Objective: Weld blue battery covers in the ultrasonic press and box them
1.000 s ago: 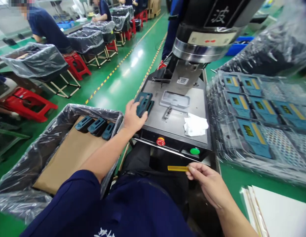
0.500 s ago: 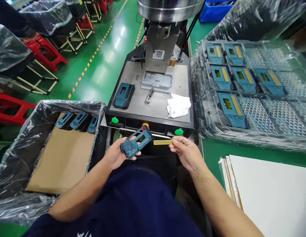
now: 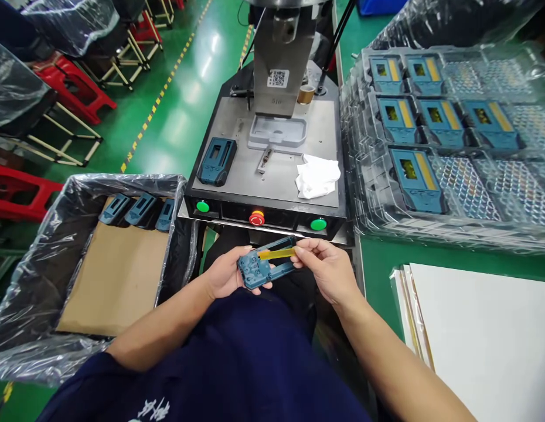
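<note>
My left hand (image 3: pixel 226 274) grips a teal plastic housing (image 3: pixel 264 271) in front of my lap, its inner side facing up. My right hand (image 3: pixel 326 271) pinches a thin yellow strip (image 3: pixel 276 254) and holds it against the top edge of that housing. Both hands are just below the front edge of a press machine (image 3: pixel 272 176). A second teal housing (image 3: pixel 217 160) lies on the machine's metal plate at its left. The grey fixture nest (image 3: pixel 278 131) sits under the press head.
A plastic-lined box (image 3: pixel 44 275) at my left holds cardboard and three teal housings (image 3: pixel 140 211). Clear trays (image 3: pixel 448 152) with teal parts fill the right. White sheets (image 3: pixel 479 340) lie at lower right. A white cloth (image 3: pixel 317 176) rests on the plate. Green buttons and a red stop button (image 3: pixel 256 218) line the front.
My left hand took one housing off the machine plate and brought it down to my lap. My right hand moved the yellow strip left onto the housing. The view tilted down.
</note>
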The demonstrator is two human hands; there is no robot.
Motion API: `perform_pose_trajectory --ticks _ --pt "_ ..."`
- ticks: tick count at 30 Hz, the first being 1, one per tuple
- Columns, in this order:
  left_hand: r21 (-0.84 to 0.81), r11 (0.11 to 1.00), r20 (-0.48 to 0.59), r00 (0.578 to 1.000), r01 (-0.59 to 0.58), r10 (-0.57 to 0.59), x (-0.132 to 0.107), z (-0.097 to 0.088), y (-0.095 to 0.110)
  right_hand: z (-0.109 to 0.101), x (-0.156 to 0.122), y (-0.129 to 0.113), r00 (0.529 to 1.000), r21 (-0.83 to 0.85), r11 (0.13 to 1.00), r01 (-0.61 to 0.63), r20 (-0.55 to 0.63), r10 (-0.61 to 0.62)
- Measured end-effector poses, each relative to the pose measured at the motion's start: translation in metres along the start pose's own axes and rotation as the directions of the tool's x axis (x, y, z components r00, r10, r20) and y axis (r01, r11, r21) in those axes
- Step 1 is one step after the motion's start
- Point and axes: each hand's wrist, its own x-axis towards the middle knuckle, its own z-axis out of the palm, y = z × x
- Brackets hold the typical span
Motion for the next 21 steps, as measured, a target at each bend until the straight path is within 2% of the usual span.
perform_pose_trajectory --ticks 7,10,13,16,21 --pt "0.074 0.997 -0.023 0.999 -0.039 0.04 -0.004 0.005 -0.002 0.002 0.001 0.005 0.999 -0.083 0.996 0.033 0.002 -0.033" --pt "0.173 0.979 -0.059 0.991 -0.112 0.124 -0.005 0.006 -0.005 0.002 0.001 0.006 0.999 -0.111 0.993 0.045 0.009 -0.044" --pt "0.289 0.937 -0.139 0.96 -0.196 0.243 -0.002 0.005 -0.009 0.002 0.0 0.008 0.998 -0.141 0.988 0.057 0.018 -0.055" --pt "0.405 0.888 -0.218 0.921 -0.217 0.324 0.002 0.0 -0.013 0.004 -0.001 0.011 0.997 -0.165 0.984 0.072 0.023 -0.069" --pt "0.492 0.84 -0.22 0.902 -0.228 0.373 0.003 -0.007 -0.016 0.006 -0.004 0.011 0.995 -0.219 0.97 0.101 0.031 -0.097"
